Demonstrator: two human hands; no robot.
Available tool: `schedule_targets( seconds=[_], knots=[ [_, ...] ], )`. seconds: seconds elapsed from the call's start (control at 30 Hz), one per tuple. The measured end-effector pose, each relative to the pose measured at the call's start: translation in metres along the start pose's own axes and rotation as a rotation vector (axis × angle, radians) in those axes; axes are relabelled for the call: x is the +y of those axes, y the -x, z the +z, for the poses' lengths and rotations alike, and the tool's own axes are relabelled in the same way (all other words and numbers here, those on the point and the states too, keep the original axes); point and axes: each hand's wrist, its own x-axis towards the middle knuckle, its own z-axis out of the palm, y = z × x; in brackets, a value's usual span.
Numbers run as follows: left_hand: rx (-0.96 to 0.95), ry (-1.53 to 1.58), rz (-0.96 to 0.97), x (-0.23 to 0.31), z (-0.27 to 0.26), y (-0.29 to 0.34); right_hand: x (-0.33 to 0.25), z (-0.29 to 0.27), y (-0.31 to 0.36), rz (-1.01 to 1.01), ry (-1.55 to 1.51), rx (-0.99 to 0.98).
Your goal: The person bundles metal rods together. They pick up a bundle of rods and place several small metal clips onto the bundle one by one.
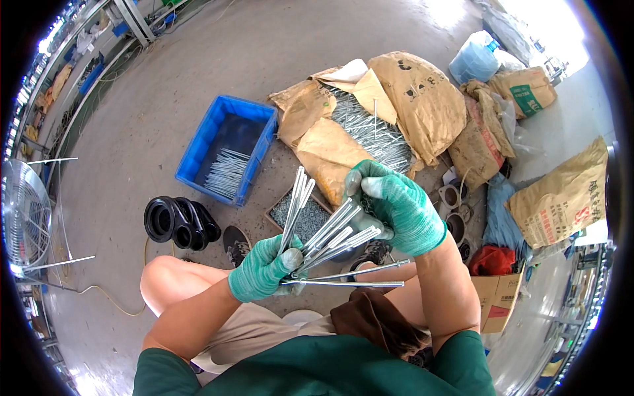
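Green knit gloves cover both hands. The left hand (pixel 264 267) grasps a loose bundle of slim metal rods (pixel 317 254) low down, its thumb pressed across them; the rods fan out, some pointing up and away, others lying almost level toward the right. The right hand (pixel 399 208) is just beyond the upper ends of the bundle with its fingers bent inward; whether it grips something small between the fingertips, I cannot tell. Both hands are above the lap of the person, who sits with knees apart.

On the floor (pixel 218 39) ahead, a blue plastic bin (pixel 241 132) holds a neat layer of similar rods (pixel 228 173) at its near end. To its right lies a torn brown paper sack (pixel 330 148) with a heap of rods (pixel 370 129) showing through the gap, one of them sticking up from the pile. Between the bin and the bundle is a shallow tray (pixel 269 214) of small grey pieces (pixel 290 214), partly hidden by the rods. Black ring-shaped parts (pixel 178 221) rest left of the shoes, and a fan (pixel 26 218) stands at the far left. More paper sacks (pixel 561 191), a bluish water jug (pixel 474 58) and a cardboard box (pixel 496 300) sit on the right.
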Motion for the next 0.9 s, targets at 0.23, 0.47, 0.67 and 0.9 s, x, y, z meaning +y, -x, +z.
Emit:
schedule_targets(
  seconds=[0.23,0.47,0.67,0.9],
  knots=[
    [0.011,0.019,0.015,0.000,-0.001,0.002,-0.006,-0.009,0.005,0.033,0.304,-0.065],
    [-0.012,-0.002,0.028,0.003,0.001,0.001,-0.017,0.005,0.008,0.121,0.295,-0.018],
    [0.013,-0.074,0.010,0.010,0.005,0.001,-0.010,-0.002,0.007,0.092,0.339,0.011],
    [0.021,-0.095,0.015,0.014,0.007,0.001,-0.012,0.005,0.009,-0.029,0.314,0.062]
  ],
)
